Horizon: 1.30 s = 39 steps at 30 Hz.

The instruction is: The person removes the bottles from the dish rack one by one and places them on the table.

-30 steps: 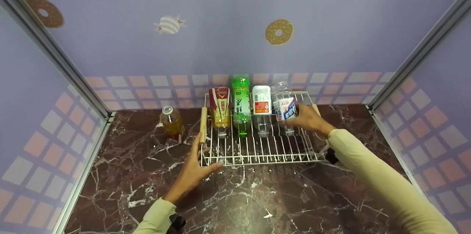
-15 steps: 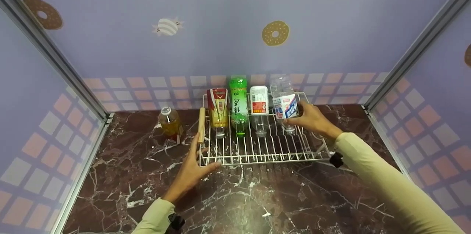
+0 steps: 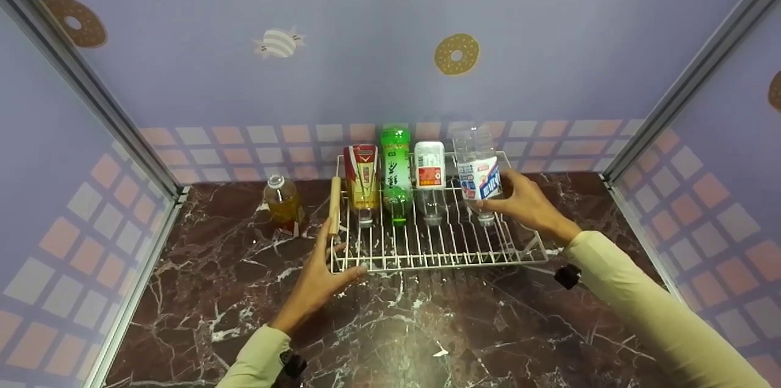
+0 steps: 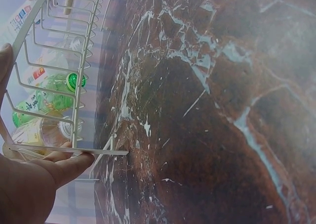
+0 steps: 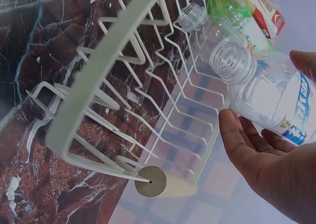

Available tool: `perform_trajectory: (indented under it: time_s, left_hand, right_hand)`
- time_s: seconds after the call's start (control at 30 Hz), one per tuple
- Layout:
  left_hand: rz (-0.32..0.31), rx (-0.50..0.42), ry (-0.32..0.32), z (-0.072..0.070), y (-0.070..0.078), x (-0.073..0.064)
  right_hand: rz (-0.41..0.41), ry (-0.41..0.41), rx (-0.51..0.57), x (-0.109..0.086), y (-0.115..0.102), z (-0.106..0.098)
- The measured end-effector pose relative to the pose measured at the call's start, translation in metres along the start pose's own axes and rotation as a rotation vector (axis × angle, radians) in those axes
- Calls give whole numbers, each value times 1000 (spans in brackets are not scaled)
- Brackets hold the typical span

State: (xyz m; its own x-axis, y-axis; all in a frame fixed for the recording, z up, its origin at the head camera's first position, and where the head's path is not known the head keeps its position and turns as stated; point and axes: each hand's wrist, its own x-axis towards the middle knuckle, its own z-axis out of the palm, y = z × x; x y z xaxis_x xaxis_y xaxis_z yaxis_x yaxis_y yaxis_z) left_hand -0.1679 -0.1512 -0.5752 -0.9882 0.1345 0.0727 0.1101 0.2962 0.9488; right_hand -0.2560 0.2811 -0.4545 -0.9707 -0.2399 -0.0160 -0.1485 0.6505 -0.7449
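My right hand (image 3: 528, 202) holds a clear plastic bottle (image 3: 479, 177) with a blue-and-white label, at the right end of a white wire rack (image 3: 439, 263). The bottle lies tilted, neck toward me; in the right wrist view its open mouth (image 5: 229, 61) shows, with thumb and fingers on either side. My left hand (image 3: 317, 275) grips the rack's front left corner, fingers at the side frame in the left wrist view. On the rack, left to right, lie a red-and-yellow labelled bottle (image 3: 363, 177), a green bottle (image 3: 396, 174) and a clear bottle with a white-and-red label (image 3: 431, 168).
A bottle of amber liquid (image 3: 284, 205) stands on the dark marbled counter (image 3: 390, 339), left of the rack. Wooden handles sit at the rack's ends, the left handle (image 3: 335, 202) beside my left hand. Patterned walls (image 3: 366, 71) rise behind and at both sides.
My right hand has shifted the blue-and-white labelled bottle slightly to the right, and its label has turned a little. The left hand keeps its place at the rack corner.
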Motion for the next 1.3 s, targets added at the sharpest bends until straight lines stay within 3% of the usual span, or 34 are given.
perform_trajectory:
  time_s: [0.13,0.5,0.83,1.1,1.3]
  left_hand:
    - [-12,2,5,0,-1,0]
    - [-13,-28,3,-1,0,-1]
    - [7,14,9,0,0,-1]
    - [1,15,5,-1,0,0]
    - [-3,12,4,-1,0,-1]
  right_hand:
    - [1,11,-30,-7,-2,0]
    - [-58,40,12,-21,-9,1]
    - [-52,20,24,-38,-16,6]
    - [-59,-10,151,-49,-22,15]
    - [-108,-2,114,-58,-25,22]
